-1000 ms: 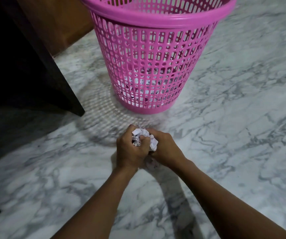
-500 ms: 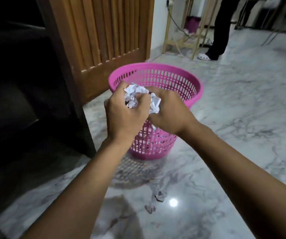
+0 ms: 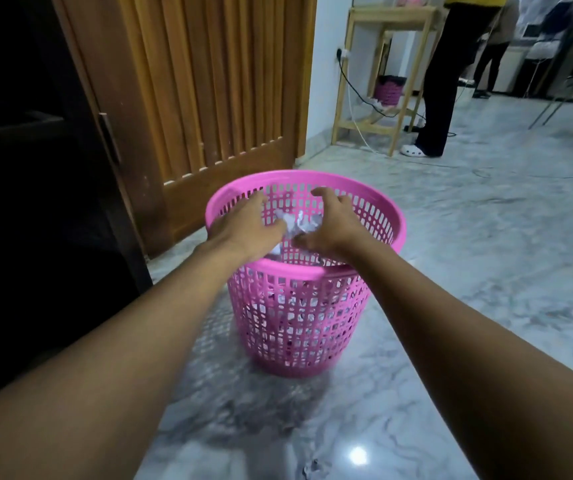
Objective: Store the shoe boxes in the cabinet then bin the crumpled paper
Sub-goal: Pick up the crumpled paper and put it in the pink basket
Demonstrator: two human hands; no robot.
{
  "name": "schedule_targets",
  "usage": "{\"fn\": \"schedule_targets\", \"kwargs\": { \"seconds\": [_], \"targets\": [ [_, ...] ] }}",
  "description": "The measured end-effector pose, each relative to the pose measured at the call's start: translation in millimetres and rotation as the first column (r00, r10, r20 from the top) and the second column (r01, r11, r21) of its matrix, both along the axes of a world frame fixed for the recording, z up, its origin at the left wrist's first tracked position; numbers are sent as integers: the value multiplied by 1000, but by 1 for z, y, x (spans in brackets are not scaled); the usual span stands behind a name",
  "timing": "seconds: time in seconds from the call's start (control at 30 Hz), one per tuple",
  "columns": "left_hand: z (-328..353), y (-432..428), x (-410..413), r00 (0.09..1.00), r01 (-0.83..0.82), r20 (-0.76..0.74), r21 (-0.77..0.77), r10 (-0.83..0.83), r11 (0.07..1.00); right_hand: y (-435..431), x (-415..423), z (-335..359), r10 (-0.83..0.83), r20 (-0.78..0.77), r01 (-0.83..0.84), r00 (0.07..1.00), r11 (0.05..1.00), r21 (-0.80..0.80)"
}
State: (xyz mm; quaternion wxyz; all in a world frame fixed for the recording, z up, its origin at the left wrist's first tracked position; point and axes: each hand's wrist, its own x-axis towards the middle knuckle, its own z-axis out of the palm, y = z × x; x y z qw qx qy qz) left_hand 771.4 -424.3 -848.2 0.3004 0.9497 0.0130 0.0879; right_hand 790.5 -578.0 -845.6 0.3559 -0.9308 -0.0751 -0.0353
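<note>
A pink slotted plastic bin (image 3: pixel 312 327) stands on the marble floor in front of me. Both my hands reach over its mouth. My left hand (image 3: pixel 243 226) and my right hand (image 3: pixel 330 221) have their fingers spread apart. A white crumpled paper ball (image 3: pixel 299 225) sits blurred between them, just inside the rim, with neither hand closed on it. More white paper shows through the slots low in the bin. No shoe boxes are in view.
A dark cabinet (image 3: pixel 36 202) stands at the left, beside a slatted wooden door (image 3: pixel 209 91). A small paper scrap (image 3: pixel 312 474) lies on the floor near me. A person (image 3: pixel 451 74) stands by a wooden rack (image 3: pixel 382 81) at the back right, with cables on the floor.
My hands carried the paper ball up from the floor to over the bin, then spread apart and let it go. My view lifted from the floor to the room.
</note>
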Motion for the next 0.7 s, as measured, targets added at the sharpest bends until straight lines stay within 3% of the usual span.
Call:
{"fn": "schedule_targets", "kwargs": {
  "seconds": [0.17, 0.27, 0.33, 0.43, 0.57, 0.7],
  "targets": [
    [4, 11, -10, 996, -83, 23, 56, 82, 995, 2, -17, 14, -18, 19, 18, 1000, 999, -37],
    [-2, 23, -28, 989, 72, -134, 36, -66, 997, 9, -40, 11, -81, 103, 73, 991, 994, 78],
    [-4, 29, -42, 975, 186, -130, 40, -179, 982, 16, -62, 4, -148, 196, 140, 969, 989, 56],
    [-2, 37, -59, 956, 284, -96, 78, -276, 956, 24, -100, -11, -174, 342, 189, 923, 982, -8],
    [-2, 42, -79, 930, 366, -53, 80, -363, 927, 20, -133, -38, -55, 560, 107, 826, 992, -60],
    [-10, 37, -95, 933, 357, 20, 68, -359, 932, 9, -159, -72, -126, 691, 139, 712, 990, 37]
  ]
}}
